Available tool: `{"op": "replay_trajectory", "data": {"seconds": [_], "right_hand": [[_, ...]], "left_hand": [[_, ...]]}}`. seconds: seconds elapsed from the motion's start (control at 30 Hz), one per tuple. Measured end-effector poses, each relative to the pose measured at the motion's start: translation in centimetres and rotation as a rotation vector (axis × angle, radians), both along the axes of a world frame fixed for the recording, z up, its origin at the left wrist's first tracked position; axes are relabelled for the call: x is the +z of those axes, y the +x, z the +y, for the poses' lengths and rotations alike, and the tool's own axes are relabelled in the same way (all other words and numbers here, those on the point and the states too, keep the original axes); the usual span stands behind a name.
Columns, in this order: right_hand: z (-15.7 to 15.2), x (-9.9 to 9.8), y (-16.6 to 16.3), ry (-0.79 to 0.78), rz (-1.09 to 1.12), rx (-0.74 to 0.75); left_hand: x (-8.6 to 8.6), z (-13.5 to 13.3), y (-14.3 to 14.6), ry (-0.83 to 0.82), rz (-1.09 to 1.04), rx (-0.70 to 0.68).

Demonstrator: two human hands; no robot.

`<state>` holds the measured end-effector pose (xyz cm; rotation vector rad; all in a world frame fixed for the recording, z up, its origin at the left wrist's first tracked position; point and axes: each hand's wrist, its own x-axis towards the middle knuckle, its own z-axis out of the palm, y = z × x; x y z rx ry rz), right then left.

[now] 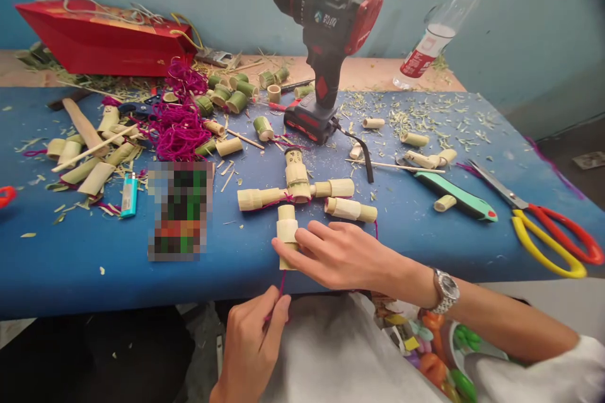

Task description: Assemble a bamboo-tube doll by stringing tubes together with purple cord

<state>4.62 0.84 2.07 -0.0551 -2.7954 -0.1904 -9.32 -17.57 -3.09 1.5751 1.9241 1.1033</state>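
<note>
Blue tabletop (241, 271): upright drill (328, 19) behind bamboo figure (297, 177)

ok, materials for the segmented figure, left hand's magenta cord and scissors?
Segmented figure: probably bamboo, matt; pale tubes resemble the green-skinned pieces.
Magenta cord: textile, seemingly matt; thin strand, fibre type unclear.
Scissors: silvery blades, likely steel; handles apparently plastic, smooth, solid red and yellow.

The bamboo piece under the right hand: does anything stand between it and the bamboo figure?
Nothing visible does: the bamboo piece lies just below the figure, with the right hand on the piece's near part.
</note>
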Motion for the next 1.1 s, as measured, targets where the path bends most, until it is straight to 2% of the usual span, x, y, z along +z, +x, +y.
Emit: {"op": "replay_trajectory", "data": {"seconds": [0.13,0.27,0.47,0.7,0.9,1.1], "right_hand": [[0.1,-0.4,0.1,0.047,0.061,-0.052],[-0.1,-1.1,0.1,0.070,0.076,-0.060],[-0.4,-1.8,0.1,-0.024,0.037,-0.119],[-0.4,-2.6,0.3,-0.087,0.034,-0.166],[-0.5,-2.9,0.4,-0.131,0.012,-0.190],[-0.1,-2.7,0.5,-0.178,-0.115,-0.176]], "left_hand": [[-0.6,-1.5,-0.6,0.057,0.120,-0.149],[-1.2,-2.0,-0.7,0.083,0.175,-0.187],[-2.1,-2.1,-0.8,0.013,0.188,-0.286],[-2.1,-2.6,-0.8,-0.028,0.137,-0.243],[-3.2,-2.8,-1.1,-0.065,0.195,-0.304],[-3.6,-2.7,-0.9,-0.094,0.218,-0.329]]}}
